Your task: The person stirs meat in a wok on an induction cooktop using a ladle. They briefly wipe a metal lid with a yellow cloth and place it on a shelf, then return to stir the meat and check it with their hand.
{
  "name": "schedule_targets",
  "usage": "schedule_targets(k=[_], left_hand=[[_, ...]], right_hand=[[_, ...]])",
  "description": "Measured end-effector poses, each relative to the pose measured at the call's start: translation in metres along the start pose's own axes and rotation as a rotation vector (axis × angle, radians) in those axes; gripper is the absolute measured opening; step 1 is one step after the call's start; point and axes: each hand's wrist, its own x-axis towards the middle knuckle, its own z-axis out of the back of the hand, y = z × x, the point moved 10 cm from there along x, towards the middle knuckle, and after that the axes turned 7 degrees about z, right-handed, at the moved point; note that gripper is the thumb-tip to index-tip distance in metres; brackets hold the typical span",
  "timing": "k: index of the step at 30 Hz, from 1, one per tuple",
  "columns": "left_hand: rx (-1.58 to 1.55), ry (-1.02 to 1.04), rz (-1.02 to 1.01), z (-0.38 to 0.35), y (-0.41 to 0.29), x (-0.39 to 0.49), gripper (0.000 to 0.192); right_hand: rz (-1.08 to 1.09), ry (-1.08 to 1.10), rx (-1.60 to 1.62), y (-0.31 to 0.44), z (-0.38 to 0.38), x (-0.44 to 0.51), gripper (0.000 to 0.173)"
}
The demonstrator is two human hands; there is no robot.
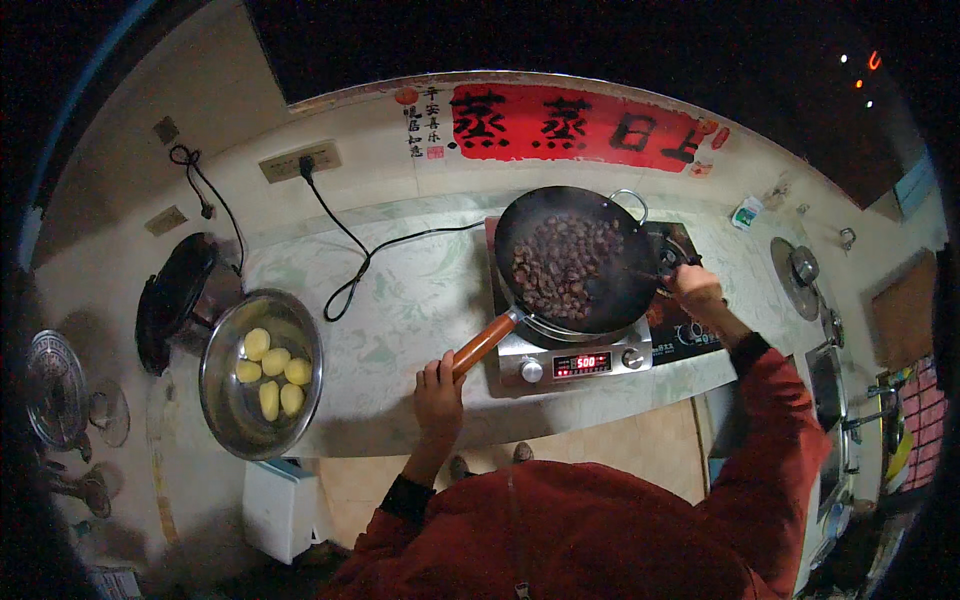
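A dark wok (637, 296) with a wooden handle (486, 343) sits on a silver electric cooktop (606, 358), whose red display is lit. My left hand (439, 397) is closed around the end of that handle. Many small browned chunks of food (559, 262), perhaps meat, lie in the wok, mostly left of its middle, under a faint haze. At the wok's right rim, my right hand (694, 287) grips the dark handle of a cooking utensil (667, 271). Its working end is hard to make out against the wok. A metal loop handle (634, 201) stands at the wok's far rim.
Left on the counter, a steel basin (309, 420) holds several peeled potatoes (275, 361), beside a dark appliance (176, 300). A black cord (352, 289) runs from the wall socket (285, 163) toward the cooktop. Another black cooktop (694, 341) lies right; a lid (793, 279) hangs on the wall.
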Motion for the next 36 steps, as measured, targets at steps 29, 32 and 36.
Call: schedule_targets(k=[29,32,36], left_hand=[[0.042,0.007,-0.011,-0.003,0.001,-0.003,0.048],[0.029,-0.012,-0.015,-0.002,0.001,-0.002,0.048],[0.024,-0.029,-0.022,-0.002,0.000,-0.002,0.048]], right_hand=[[-0.253,0.704,1.589,0.031,-0.079,-0.037,0.033],[-0.228,0.555,0.879,-0.021,-0.033,-0.048,0.033],[0.007,0.445,0.276,-0.024,0.020,-0.058,0.036]])
